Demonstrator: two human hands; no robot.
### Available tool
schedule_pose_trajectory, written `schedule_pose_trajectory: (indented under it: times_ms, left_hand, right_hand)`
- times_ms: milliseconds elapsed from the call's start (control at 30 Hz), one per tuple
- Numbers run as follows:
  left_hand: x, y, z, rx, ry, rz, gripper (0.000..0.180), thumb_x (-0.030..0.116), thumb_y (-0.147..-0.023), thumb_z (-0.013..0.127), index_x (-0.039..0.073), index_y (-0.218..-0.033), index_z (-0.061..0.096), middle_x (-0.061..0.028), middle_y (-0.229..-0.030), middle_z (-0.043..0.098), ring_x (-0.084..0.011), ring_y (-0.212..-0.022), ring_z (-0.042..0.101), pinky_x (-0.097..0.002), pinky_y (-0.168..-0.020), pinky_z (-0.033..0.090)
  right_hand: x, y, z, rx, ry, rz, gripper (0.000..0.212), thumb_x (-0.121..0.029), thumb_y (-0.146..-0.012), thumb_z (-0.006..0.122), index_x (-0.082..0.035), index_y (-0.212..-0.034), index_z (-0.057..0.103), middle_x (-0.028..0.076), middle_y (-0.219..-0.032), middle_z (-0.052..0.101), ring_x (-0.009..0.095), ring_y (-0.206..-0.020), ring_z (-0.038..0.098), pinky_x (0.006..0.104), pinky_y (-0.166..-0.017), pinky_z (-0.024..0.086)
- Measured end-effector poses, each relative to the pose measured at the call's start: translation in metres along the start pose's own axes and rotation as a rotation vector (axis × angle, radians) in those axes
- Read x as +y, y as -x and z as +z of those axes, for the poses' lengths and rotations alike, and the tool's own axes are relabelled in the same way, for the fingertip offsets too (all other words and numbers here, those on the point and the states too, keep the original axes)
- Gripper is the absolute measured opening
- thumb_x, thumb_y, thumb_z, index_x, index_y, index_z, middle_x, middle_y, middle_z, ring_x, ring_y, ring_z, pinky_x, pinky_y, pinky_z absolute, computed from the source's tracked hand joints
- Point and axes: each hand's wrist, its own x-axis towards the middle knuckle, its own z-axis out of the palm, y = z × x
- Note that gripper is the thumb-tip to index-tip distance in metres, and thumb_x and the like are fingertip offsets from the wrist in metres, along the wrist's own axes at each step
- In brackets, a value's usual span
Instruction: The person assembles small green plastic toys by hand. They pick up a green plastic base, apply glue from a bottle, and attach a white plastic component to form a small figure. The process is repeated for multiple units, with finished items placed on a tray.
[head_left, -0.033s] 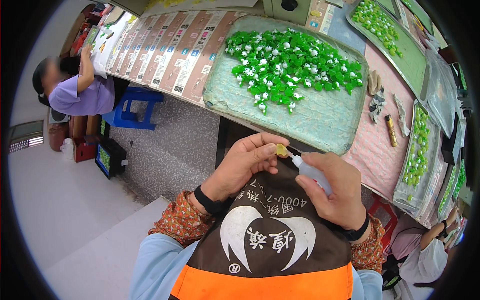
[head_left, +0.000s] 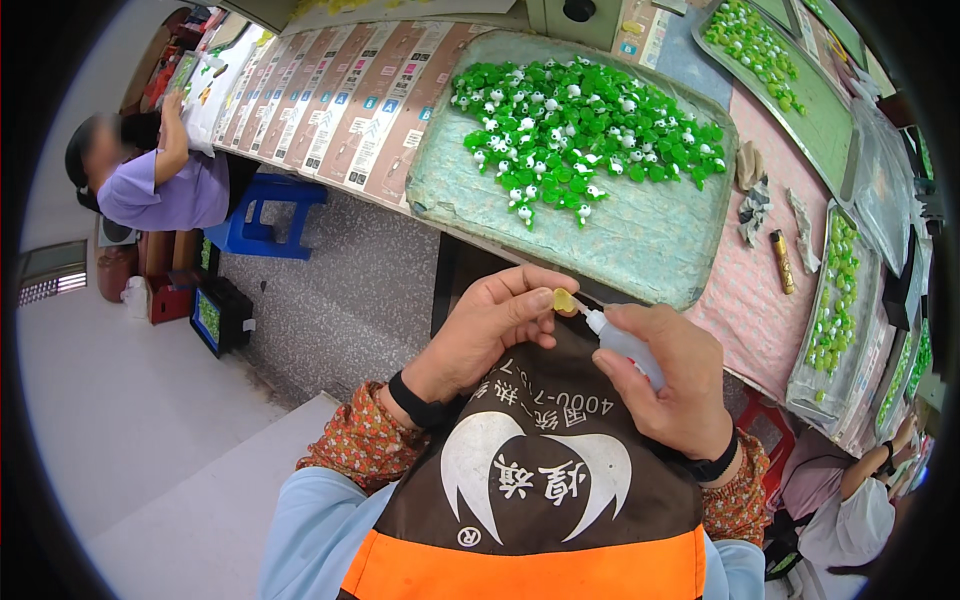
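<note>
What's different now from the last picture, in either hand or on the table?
Nothing visibly moved, and nothing was taken up or let go. The left hand still pinches the yellow piece; the right hand still holds the bottle, pointed at it. The tray and its green pieces look the same.

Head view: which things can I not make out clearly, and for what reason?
Head view:
Part of the squeeze bottle: covered by the right hand.
One edge of the yellow piece: covered by the left hand.
Whether anything leaves the nozzle: too small.
Co-worker at right: cut off by the picture's edge.
</note>
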Motion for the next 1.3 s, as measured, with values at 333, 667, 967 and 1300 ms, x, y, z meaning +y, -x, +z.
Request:
schedule_pose_trajectory:
  times_ms: [333, 667, 967, 1300]
  left_hand:
    - [0.000, 0.002, 0.001, 0.042, -0.069, 0.060, 0.030, 0.018, -0.103, 0.063, 0.002, -0.127, 0.064, -0.0029, -0.109, 0.068, -0.0057, -0.088, 0.064, -0.0224, -0.079, 0.056]
    - [0.003, 0.003, 0.002, 0.039, -0.105, 0.074, 0.029, 0.016, -0.102, 0.063, 0.002, -0.127, 0.064, -0.0033, -0.112, 0.068, -0.0052, -0.091, 0.063, -0.0214, -0.079, 0.055]
    - [0.004, 0.004, 0.002, 0.059, -0.167, 0.093, 0.029, 0.015, -0.101, 0.064, 0.005, -0.128, 0.064, -0.0020, -0.112, 0.067, -0.0065, -0.098, 0.064, -0.0223, -0.079, 0.055]
    - [0.008, 0.003, 0.001, 0.101, -0.260, 0.190, 0.043, 0.007, -0.097, 0.064, 0.002, -0.139, 0.054, -0.0044, -0.106, 0.065, -0.0090, -0.093, 0.063, -0.0269, -0.081, 0.057]
  right_hand:
    - [-0.002, 0.000, -0.001, -0.005, -0.020, 0.008, 0.035, -0.012, -0.083, 0.079, -0.004, -0.114, 0.065, 0.012, -0.083, 0.065, 0.031, -0.068, 0.065, 0.0389, -0.059, 0.050]
    - [-0.001, 0.001, 0.001, 0.010, -0.004, 0.007, 0.035, -0.011, -0.082, 0.079, -0.004, -0.114, 0.065, 0.012, -0.082, 0.065, 0.030, -0.069, 0.066, 0.0386, -0.058, 0.050]
    - [-0.002, 0.000, 0.000, -0.001, -0.012, 0.018, 0.035, -0.011, -0.082, 0.079, -0.005, -0.114, 0.066, 0.012, -0.084, 0.065, 0.031, -0.070, 0.066, 0.0387, -0.061, 0.051]
    - [0.002, 0.018, -0.015, 0.049, -0.371, 0.276, 0.034, -0.011, -0.087, 0.078, -0.001, -0.117, 0.065, 0.010, -0.102, 0.069, 0.017, -0.086, 0.068, 0.0292, -0.078, 0.053]
